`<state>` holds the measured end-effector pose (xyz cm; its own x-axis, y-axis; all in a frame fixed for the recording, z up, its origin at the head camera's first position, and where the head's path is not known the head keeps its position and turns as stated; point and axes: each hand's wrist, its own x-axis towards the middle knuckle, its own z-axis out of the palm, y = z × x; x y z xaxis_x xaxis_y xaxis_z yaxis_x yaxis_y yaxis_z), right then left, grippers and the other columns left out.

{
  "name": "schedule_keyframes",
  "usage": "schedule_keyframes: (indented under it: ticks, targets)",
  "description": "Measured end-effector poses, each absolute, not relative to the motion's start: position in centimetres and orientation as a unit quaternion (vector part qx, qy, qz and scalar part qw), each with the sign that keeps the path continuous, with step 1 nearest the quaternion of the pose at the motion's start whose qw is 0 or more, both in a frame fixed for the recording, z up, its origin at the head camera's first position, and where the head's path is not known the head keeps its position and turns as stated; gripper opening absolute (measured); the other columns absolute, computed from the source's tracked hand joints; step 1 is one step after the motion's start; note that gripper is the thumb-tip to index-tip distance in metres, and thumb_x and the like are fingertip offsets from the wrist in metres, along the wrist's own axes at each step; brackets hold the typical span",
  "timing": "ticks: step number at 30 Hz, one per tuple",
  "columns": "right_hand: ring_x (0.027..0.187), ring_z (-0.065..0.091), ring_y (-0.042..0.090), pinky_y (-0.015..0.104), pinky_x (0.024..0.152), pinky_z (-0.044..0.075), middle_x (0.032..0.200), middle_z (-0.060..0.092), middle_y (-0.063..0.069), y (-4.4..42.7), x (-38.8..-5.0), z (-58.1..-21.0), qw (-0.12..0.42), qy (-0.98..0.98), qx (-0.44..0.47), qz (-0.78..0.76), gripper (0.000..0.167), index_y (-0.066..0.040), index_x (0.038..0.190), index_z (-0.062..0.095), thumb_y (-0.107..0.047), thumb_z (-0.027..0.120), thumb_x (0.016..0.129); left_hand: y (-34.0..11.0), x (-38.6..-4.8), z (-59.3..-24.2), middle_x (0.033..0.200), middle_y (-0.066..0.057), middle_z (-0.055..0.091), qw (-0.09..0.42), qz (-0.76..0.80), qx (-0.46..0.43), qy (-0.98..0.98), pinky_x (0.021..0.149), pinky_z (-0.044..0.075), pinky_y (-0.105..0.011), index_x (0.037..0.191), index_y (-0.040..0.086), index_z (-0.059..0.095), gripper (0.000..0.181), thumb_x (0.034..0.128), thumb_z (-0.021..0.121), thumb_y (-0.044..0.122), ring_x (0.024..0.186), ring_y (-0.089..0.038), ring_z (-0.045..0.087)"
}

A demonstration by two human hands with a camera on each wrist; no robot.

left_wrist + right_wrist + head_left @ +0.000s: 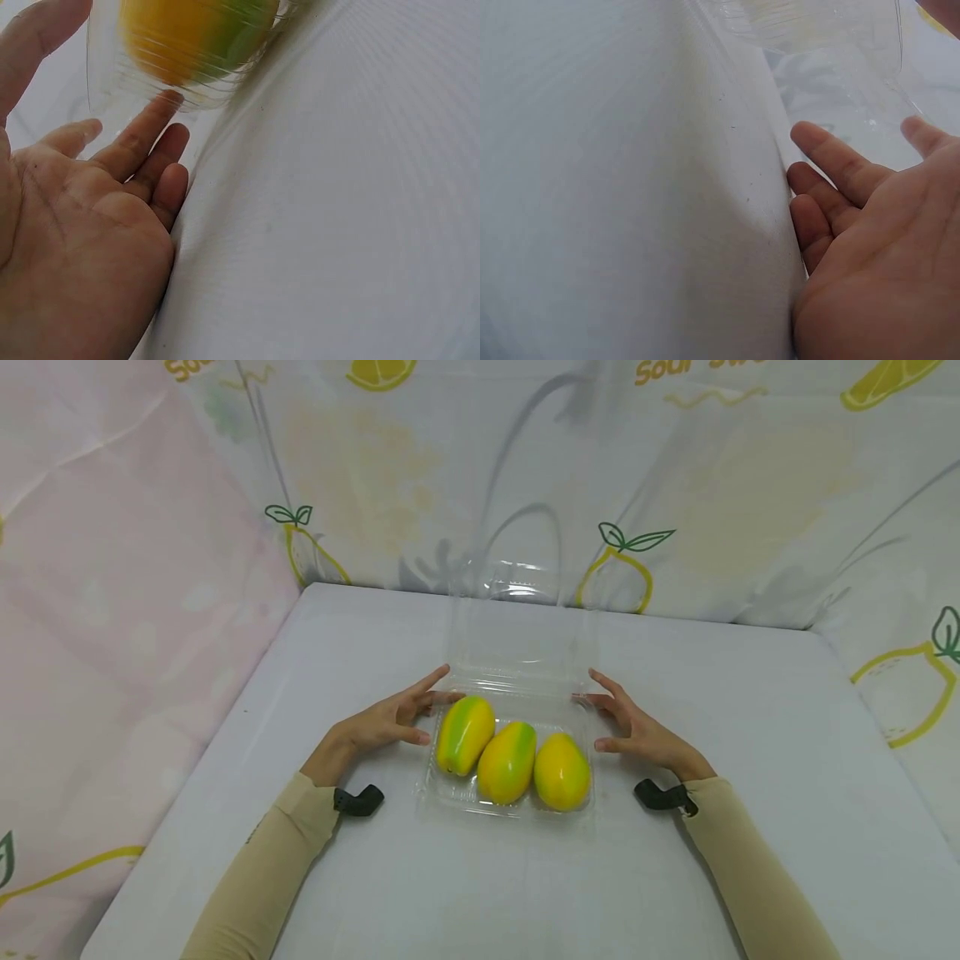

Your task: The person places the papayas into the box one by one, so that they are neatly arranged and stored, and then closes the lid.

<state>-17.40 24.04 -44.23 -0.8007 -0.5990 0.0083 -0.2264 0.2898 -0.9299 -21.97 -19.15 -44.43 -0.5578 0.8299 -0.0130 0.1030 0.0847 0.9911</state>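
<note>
Three yellow-green fruits, like mangoes or papayas, lie side by side in a clear plastic clamshell box: a left fruit (466, 736), a middle fruit (507, 763) and a right fruit (562, 772). The box (465, 795) has its transparent lid (517, 639) raised at the back. At its left side is my left hand (386, 718), fingers spread; in the left wrist view a fingertip meets the box wall (214, 82). My right hand (637, 731) is spread beside the right wall, and in the right wrist view its fingers (840, 161) show a gap from the box (802, 26).
A white-covered table (510, 893) carries the box. Behind it hangs a lemon-printed cloth (450, 468), and a pinkish cloth (112, 635) borders the left side. Black devices sit at the left wrist (360, 801) and right wrist (662, 795).
</note>
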Motion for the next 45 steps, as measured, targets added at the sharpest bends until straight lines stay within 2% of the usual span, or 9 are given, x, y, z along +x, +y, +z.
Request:
schedule_keyframes:
  ticks: [3, 19, 28, 38, 45]
  targets:
    - [0.138, 0.029, -0.005, 0.006, 0.109, 0.019, 0.156, 0.033, 0.019, 24.04, -17.45, -44.2, 0.174, 0.781, -0.268, -0.536, 0.101, -0.019, 0.158, -0.001, -0.002, 0.069, 0.087, -19.2, -21.95, -44.49, 0.161, -0.015, 0.026, 0.314, 0.58, 0.349, 0.666, 0.12, 0.008, -0.057, 0.158, 0.022, -0.005, 0.101, 0.0889, 0.066, 0.007, 0.15, -0.028, 0.021]
    - [0.138, 0.029, -0.006, 0.007, 0.11, 0.019, 0.155, 0.031, 0.026, 24.04, -17.44, -44.65, 0.173, 0.77, -0.28, -0.547, 0.099, -0.02, 0.158, -0.002, -0.004, 0.068, 0.089, -19.43, -22.09, -44.69, 0.161, -0.014, 0.026, 0.316, 0.581, 0.351, 0.663, 0.12, 0.007, -0.057, 0.158, 0.022, -0.006, 0.101, 0.0893, 0.066, 0.007, 0.15, -0.025, 0.021]
    - [0.138, 0.03, -0.005, 0.007, 0.111, 0.019, 0.154, 0.031, 0.026, 24.12, -17.58, -44.65, 0.176, 0.765, -0.275, -0.554, 0.099, -0.02, 0.157, -0.001, -0.002, 0.067, 0.089, -19.33, -22.04, -44.46, 0.161, -0.014, 0.026, 0.317, 0.579, 0.347, 0.666, 0.12, 0.006, -0.058, 0.158, 0.02, -0.006, 0.101, 0.0889, 0.067, 0.01, 0.15, -0.03, 0.019]
    - [0.138, 0.031, -0.005, 0.007, 0.111, 0.02, 0.154, 0.032, 0.026, 24.06, -17.43, -44.39, 0.172, 0.765, -0.276, -0.556, 0.099, -0.02, 0.157, -0.001, -0.002, 0.068, 0.089, -19.19, -21.96, -44.23, 0.161, -0.014, 0.027, 0.317, 0.578, 0.342, 0.67, 0.121, 0.007, -0.056, 0.158, 0.021, -0.006, 0.103, 0.0881, 0.069, 0.012, 0.15, -0.029, 0.02]
    - [0.138, 0.032, -0.006, 0.008, 0.111, 0.02, 0.154, 0.033, 0.025, 24.09, -17.37, -44.31, 0.172, 0.766, -0.277, -0.553, 0.099, -0.017, 0.157, -0.001, -0.004, 0.069, 0.088, -19.17, -22.0, -44.51, 0.161, -0.014, 0.027, 0.315, 0.579, 0.344, 0.669, 0.12, 0.007, -0.057, 0.159, 0.025, -0.004, 0.101, 0.0885, 0.068, 0.012, 0.15, -0.029, 0.018]
